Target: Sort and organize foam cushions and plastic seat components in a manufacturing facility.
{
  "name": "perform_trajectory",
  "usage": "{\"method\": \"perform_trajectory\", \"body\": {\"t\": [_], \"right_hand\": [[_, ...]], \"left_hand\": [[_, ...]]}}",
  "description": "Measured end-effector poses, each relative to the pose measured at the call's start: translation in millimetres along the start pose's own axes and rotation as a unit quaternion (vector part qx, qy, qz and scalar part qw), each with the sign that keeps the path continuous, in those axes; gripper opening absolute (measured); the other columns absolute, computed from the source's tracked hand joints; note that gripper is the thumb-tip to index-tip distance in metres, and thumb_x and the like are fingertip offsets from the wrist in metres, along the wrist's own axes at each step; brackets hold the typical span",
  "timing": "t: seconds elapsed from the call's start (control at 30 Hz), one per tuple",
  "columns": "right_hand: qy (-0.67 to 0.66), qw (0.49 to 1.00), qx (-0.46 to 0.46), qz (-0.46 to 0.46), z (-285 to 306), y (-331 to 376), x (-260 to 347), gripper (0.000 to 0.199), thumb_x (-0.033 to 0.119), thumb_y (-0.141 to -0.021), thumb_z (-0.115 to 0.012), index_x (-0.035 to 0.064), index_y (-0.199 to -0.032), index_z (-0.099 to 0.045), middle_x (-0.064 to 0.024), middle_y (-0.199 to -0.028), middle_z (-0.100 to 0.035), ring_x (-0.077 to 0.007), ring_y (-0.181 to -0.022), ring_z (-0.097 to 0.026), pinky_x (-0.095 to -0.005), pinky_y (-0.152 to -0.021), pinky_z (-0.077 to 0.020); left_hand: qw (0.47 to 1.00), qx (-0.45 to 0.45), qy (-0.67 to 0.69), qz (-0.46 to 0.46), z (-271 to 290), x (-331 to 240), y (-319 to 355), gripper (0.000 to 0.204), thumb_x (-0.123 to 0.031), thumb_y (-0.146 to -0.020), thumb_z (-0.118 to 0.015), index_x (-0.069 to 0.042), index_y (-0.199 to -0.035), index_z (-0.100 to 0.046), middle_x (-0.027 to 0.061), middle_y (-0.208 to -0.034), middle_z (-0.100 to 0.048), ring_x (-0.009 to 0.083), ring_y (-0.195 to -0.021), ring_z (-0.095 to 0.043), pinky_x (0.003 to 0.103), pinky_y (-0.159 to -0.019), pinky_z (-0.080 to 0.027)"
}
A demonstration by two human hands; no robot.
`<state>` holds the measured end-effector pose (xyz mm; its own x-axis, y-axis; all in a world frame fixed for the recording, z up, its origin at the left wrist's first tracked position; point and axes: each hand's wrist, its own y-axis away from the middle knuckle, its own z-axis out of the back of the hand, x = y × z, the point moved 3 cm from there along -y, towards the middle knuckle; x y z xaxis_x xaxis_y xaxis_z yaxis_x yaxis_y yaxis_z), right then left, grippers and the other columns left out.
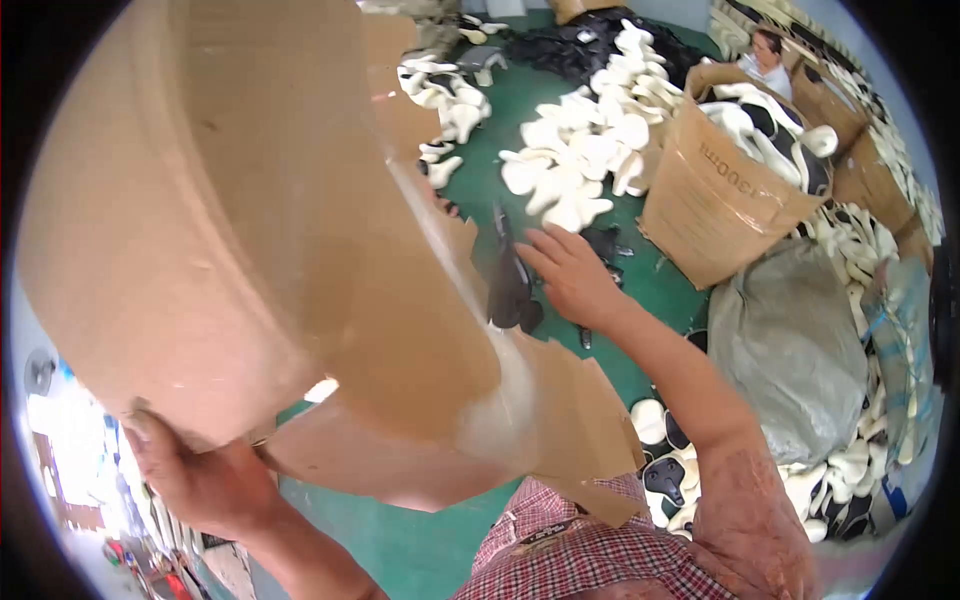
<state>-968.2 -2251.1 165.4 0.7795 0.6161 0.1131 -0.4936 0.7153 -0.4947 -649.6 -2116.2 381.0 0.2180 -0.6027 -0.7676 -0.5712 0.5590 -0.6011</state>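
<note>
A large brown cardboard box (330, 230) is tilted up in front of me and fills the left half of the view. My left hand (205, 480) is closed on its lower edge, thumb on the outer side. My right hand (572, 272) reaches past the box flap with its fingers stretched out. Its fingertips are beside a black saddle-shaped part (512, 285) on the green floor; whether they touch it I cannot tell. More small black parts (605, 243) lie just beyond that hand. The box hides part of the floor behind it.
A heap of white saddle-shaped foam pads (585, 145) lies ahead, with black sheeting (570, 50) behind. At right stand a full carton (735, 185) and a grey sack (790, 345). More pads (660, 470) lie by my right arm. Another person (768, 65) is at far right.
</note>
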Motion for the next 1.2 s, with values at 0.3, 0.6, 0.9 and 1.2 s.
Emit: {"method": "perform_trajectory", "body": {"t": [0.3, 0.6, 0.9, 1.2], "right_hand": [[-0.12, 0.933, 0.232, 0.247, -13, -123, 119, 0.027, 0.009, -0.067, -0.067, 0.0058, -0.092, -0.059, -0.0104, -0.091, -0.059, -0.0266, -0.09, -0.057, -0.0363, -0.077, -0.0453], [-0.46, 0.84, 0.106, 0.268, 24, -92, 154, 0.016, 0.014, -0.071, -0.07, 0.0037, -0.077, -0.059, -0.0078, -0.071, -0.055, -0.0266, -0.069, -0.054, -0.0351, -0.061, -0.0433], [-0.312, 0.82, 0.04, 0.477, 116, -108, 279, 0.003, 0.003, -0.066, -0.057, 0.005, -0.068, -0.055, -0.0088, -0.072, -0.056, -0.0256, -0.075, -0.059, -0.0353, -0.059, -0.0488], [-0.137, 0.706, 0.159, 0.677, 130, -55, 421, 0.005, 0.009, -0.069, -0.057, 0.0046, -0.07, -0.058, -0.0118, -0.064, -0.061, -0.0281, -0.062, -0.063, -0.0372, -0.056, -0.0497]], "left_hand": [[0.959, -0.18, -0.075, -0.204, 191, -209, -34, 0.035, -0.015, -0.092, -0.047, 0.007, -0.12, -0.048, 0.0149, -0.122, -0.05, 0.025, -0.111, -0.049, 0.037, -0.098, -0.04], [0.872, -0.443, -0.206, -0.02, 398, -253, 130, 0.031, -0.017, -0.09, -0.047, 0.007, -0.108, -0.054, 0.0142, -0.106, -0.06, 0.0244, -0.096, -0.058, 0.034, -0.079, -0.049], [0.369, -0.527, -0.763, 0.06, 410, -276, 275, 0.058, -0.028, -0.08, -0.061, 0.01, -0.121, -0.042, 0.0218, -0.119, -0.048, 0.0357, -0.106, -0.048, 0.044, -0.096, -0.036], [0.643, -0.051, -0.708, 0.288, 211, -66, 220, 0.085, -0.043, -0.066, -0.074, 0.001, -0.127, -0.034, 0.0227, -0.101, -0.059, 0.0361, -0.094, -0.058, 0.043, -0.078, -0.047]]}}
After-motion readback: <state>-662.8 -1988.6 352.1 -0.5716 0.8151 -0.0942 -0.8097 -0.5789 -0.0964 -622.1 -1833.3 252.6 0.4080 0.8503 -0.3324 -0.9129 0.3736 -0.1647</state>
